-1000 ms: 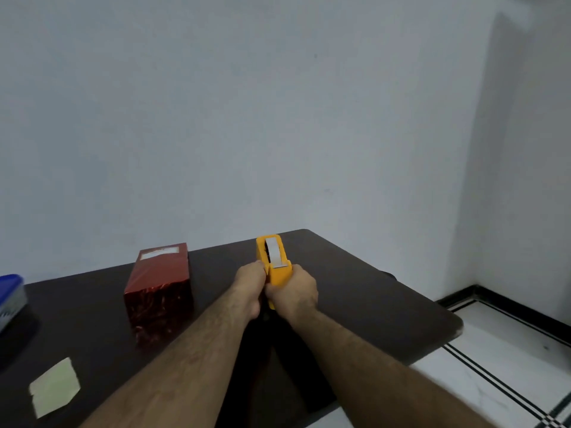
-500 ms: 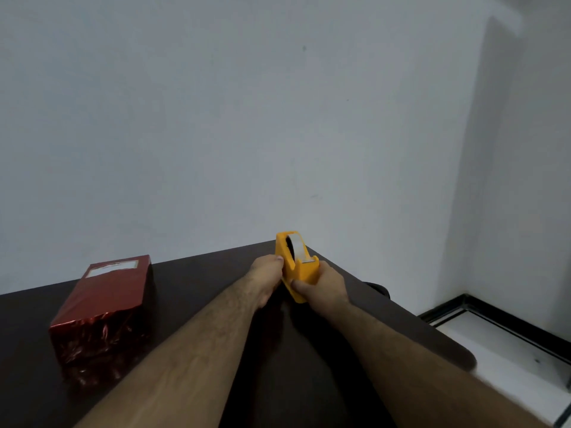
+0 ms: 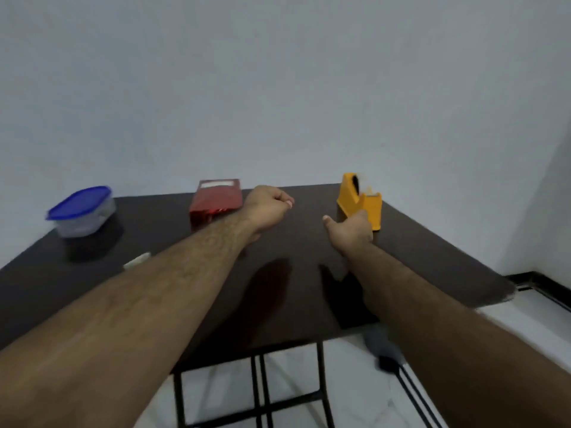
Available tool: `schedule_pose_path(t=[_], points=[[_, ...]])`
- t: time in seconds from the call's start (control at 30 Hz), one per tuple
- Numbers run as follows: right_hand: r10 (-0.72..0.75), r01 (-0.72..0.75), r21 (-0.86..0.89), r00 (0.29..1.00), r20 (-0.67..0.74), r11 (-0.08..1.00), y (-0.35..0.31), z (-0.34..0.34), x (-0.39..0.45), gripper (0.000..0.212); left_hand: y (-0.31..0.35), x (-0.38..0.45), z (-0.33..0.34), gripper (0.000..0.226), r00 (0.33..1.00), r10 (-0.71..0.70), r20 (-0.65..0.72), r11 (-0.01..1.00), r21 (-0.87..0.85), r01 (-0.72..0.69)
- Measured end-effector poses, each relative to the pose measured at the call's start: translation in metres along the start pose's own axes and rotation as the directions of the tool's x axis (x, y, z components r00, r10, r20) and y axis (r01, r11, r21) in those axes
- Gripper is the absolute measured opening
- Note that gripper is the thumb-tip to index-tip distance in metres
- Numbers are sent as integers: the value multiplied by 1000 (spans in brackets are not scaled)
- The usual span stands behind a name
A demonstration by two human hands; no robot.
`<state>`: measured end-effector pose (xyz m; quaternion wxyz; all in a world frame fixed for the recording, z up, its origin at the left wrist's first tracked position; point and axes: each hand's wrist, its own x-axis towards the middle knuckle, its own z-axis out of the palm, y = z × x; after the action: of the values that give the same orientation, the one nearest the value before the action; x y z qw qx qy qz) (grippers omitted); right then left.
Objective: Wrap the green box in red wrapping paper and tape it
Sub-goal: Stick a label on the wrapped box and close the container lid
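The box wrapped in shiny red paper (image 3: 216, 197) lies at the table's far edge, with a white label on its top. My left hand (image 3: 268, 208) hovers just right of it, fingers curled into a loose fist; I see nothing in it. The yellow tape dispenser (image 3: 358, 199) stands on the table at the far right. My right hand (image 3: 350, 230) is at its near side with the thumb spread out and the fingertips against the dispenser's base.
A clear plastic tub with a blue lid (image 3: 82, 211) sits at the far left of the dark table (image 3: 293, 288). A pale scrap of paper (image 3: 137, 261) lies left of my left forearm. White tiled floor and a dark object (image 3: 383, 347) show below the table's near edge.
The dispenser, held up in both hands before, now stands on the table. My left hand has left it and moved toward the red box. The view has swung left and down.
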<state>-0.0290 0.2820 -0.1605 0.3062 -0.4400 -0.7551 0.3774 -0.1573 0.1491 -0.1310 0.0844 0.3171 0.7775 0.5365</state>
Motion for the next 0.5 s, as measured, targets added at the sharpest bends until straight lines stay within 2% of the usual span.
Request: schedule_pose_path(t=[0.07, 0.1, 0.13, 0.2, 0.27, 0.3, 0.37, 0.5], points=[[-44, 38, 64, 994, 95, 997, -17, 19, -32, 75, -5, -31, -44, 15, 999, -43, -31, 999, 32, 44], [-78, 64, 91, 984, 161, 994, -28, 34, -56, 75, -14, -51, -76, 13, 996, -58, -72, 989, 135, 67], [-104, 83, 110, 972, 210, 991, -36, 43, -71, 75, -21, -63, -99, 12, 995, -38, -96, 949, 308, 66], [-170, 133, 144, 942, 289, 981, -53, 66, -106, 69, -36, -96, -149, 14, 993, -11, -119, 746, 660, 88], [-214, 173, 147, 918, 335, 974, -66, 83, -132, 59, -57, -117, -180, 23, 991, -90, -96, 551, 824, 130], [-229, 188, 148, 906, 355, 971, -70, 89, -143, 57, -67, -126, -190, 30, 985, -156, -73, 506, 851, 143], [-251, 218, 127, 887, 388, 968, -79, 97, -166, 55, -82, -142, -202, 36, 974, -223, -44, 499, 853, 153], [-292, 300, 48, 857, 425, 953, -85, 104, -189, 50, -86, -156, -201, 20, 988, -143, -62, 575, 807, 134]])
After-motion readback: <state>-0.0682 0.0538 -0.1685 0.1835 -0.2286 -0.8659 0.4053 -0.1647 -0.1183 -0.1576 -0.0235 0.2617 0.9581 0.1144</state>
